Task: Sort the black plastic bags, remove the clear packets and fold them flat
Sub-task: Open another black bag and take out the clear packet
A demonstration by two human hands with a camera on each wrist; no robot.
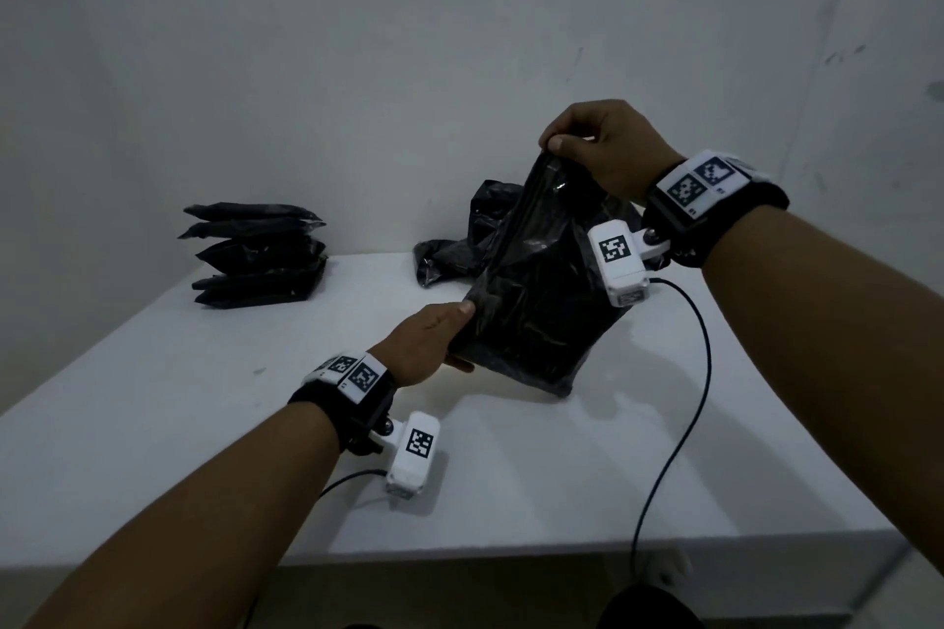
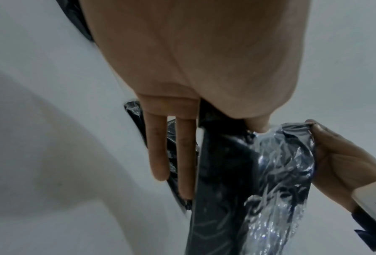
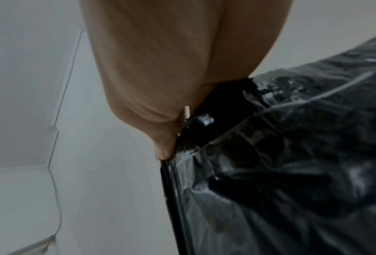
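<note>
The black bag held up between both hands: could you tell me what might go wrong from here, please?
1. The right hand only pinches the black bag at its top corner; that grip could slip.
2. The crumpled bags lie right behind and could be dragged along.
3. The cable trailing over the table might snag.

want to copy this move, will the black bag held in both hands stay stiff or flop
Probably floppy: the black bag hangs creased from the right hand. Likely light, since a fingertip pinch holds its top. Its glossy film may slip; the left hand steadies its edge.
</note>
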